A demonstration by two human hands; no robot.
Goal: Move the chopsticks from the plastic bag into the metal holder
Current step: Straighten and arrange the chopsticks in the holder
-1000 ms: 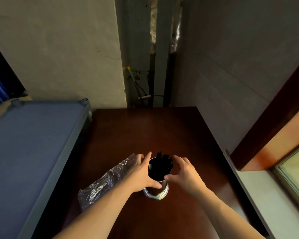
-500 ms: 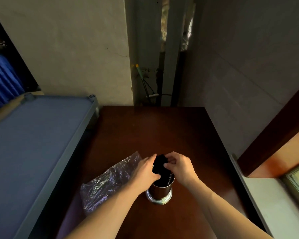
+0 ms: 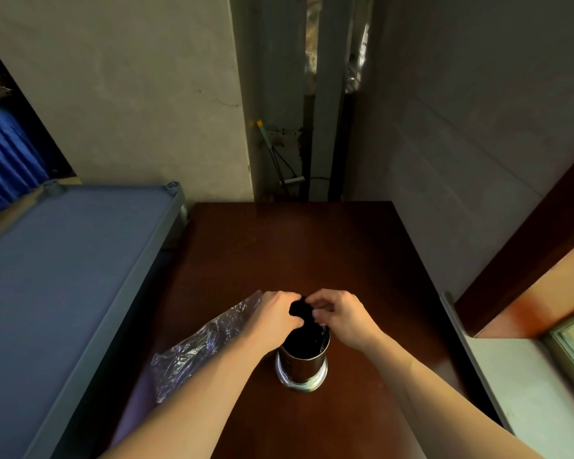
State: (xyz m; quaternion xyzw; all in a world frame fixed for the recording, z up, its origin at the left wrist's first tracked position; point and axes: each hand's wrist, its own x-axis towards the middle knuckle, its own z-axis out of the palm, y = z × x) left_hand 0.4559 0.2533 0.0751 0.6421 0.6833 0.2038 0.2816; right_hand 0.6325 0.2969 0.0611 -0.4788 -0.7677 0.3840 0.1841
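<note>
Black chopsticks (image 3: 299, 309), loose in the metal holder (image 3: 302, 362) a second ago, are now bunched by left hand (image 3: 275, 318) and right hand (image 3: 340, 314), both gripping their tops, so the plastic bag (image 3: 199, 346) seems emptied.

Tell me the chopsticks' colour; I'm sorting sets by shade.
Black: the chopsticks show as a dark bundle in the head view.
</note>
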